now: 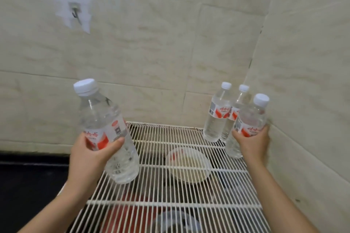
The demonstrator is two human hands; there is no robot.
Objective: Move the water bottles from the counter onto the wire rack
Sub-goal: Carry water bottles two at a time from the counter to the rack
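Both hands are loaded. Left hand point(91, 155) is clamped around the labelled waist of a water bottle point(108, 130), which is tilted, cap toward the wall, and held clear above the left edge of the wire rack point(170, 204); its base does not touch the wires. Right hand point(251, 143) is closed around the lower body of a second bottle point(248, 125) at the rack's right edge, close to the side wall. That bottle stands near upright with its base at or just on the wires; contact cannot be confirmed.

Two further bottles point(217, 117) stand upright in the far right corner of the rack, side by side and touching or nearly so, just behind the right-hand bottle. These count as placed.

Below the wires a pale bowl point(189, 164) and some red and dark items show through; they are not part of the job.

The dark counter point(28, 176) is visible only at the left of the rack, and no bottles show on that part. Whether more remain elsewhere cannot be told.

Assessment: two bottles delivered, a third at the point of set-down, a fourth in transit. Outstanding: seat and release both, then check the counter.
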